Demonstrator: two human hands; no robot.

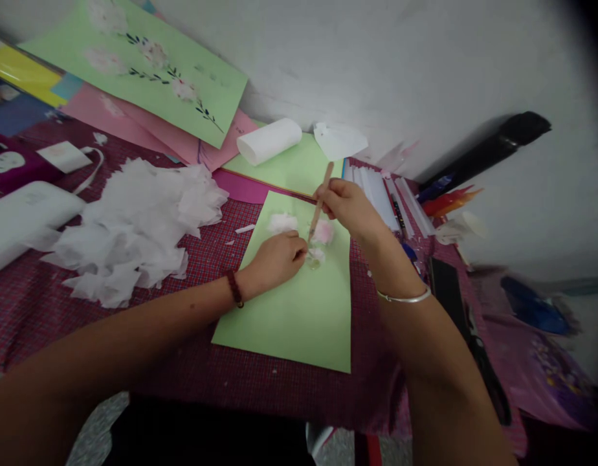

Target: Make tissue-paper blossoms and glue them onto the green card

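My right hand (340,200) is closed around a flat wooden stick (322,206), which slants down to the sheet. Its lower tip meets the green paper (284,310) close to my left fingertips. Curled and pinched, my left hand (282,259) rests on that paper; whatever its fingertips grip is too small to make out. Right beside them lies a small white tissue piece (318,254) with a wet-looking spot (313,264) below it. A pink-tinted tissue tuft (323,231) sits just above, partly behind the stick. To the left is a white tissue tuft (282,223).
Crumpled white tissue pieces (138,226) are heaped on the left. Behind stand a white paper roll (270,141) and a green sheet with tissue flowers (148,65). Pens and white strips (376,191) lie at right, near a black umbrella-like object (493,152) against the wall.
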